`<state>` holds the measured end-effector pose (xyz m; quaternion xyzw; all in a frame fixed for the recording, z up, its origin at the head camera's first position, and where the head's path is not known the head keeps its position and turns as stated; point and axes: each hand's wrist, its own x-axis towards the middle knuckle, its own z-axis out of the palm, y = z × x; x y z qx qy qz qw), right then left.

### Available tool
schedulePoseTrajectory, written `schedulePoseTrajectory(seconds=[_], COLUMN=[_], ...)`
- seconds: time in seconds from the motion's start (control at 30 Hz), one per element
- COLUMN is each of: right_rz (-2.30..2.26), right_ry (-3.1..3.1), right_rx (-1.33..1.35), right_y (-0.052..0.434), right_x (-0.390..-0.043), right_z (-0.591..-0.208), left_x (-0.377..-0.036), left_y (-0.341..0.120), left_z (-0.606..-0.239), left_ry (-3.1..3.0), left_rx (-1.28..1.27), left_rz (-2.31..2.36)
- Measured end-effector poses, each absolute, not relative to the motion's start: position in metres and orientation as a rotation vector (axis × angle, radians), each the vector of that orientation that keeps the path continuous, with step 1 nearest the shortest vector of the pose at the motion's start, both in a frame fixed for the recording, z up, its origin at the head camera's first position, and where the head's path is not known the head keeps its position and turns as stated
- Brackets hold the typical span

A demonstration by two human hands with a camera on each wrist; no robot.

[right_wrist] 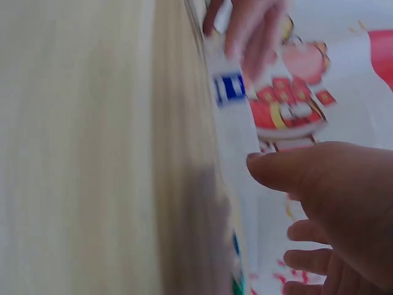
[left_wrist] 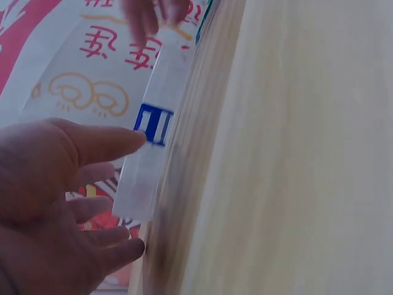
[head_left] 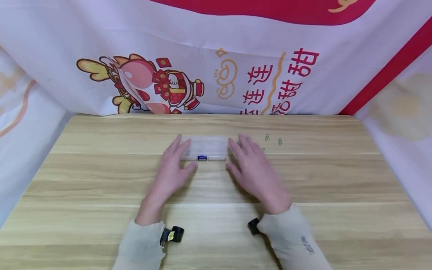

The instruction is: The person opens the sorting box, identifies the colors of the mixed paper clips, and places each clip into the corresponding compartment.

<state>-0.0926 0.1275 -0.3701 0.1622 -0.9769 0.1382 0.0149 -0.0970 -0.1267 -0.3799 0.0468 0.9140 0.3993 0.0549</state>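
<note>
A clear box (head_left: 204,148) with a blue latch (head_left: 202,158) lies on the table (head_left: 101,180), past its middle toward the far edge, lid down. The latch faces the near edge.

Left hand (head_left: 172,168) lies at the box's left end, fingers straight and spread wide. The fingertips reach the box's left side; real contact is hard to tell through the blur. In the left wrist view the thumb (left_wrist: 104,142) points at the latch (left_wrist: 153,124) and stops just short of it. The hand holds nothing.

Right hand (head_left: 251,168) lies at the box's right end, fingers straight and loosely spread, tips at or just beside the box's right side. In the right wrist view the thumb (right_wrist: 295,169) sits close to the box (right_wrist: 236,132); touching or not, I cannot tell. It holds nothing.

Two green clips (head_left: 273,140) lie near the far edge, just right of the right hand's fingertips, apart from the box.

A printed banner (head_left: 216,67) hangs behind the far edge. Light sleeves (head_left: 290,232) cover both forearms.
</note>
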Motion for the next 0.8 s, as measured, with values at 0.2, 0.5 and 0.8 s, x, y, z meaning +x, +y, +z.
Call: schedulePoseTrajectory(seconds=[0.2, 0.5, 0.8], right_rz=[0.561, 0.715, 0.843], right_ry=[-3.022, -2.931, -2.835], right_rx=[0.592, 0.557, 0.490], right_y=[0.094, 0.087, 0.085], right_x=[-0.097, -0.102, -0.104], right_z=[-0.381, -0.389, -0.391], left_x=[-0.097, -0.101, -0.102], left_y=[-0.119, -0.119, -0.121], left_z=[-0.382, -0.383, -0.384], left_ry=[2.789, 2.802, 2.810], left_rx=[0.171, 0.112, 0.077], left_rz=[1.194, 1.286, 1.362])
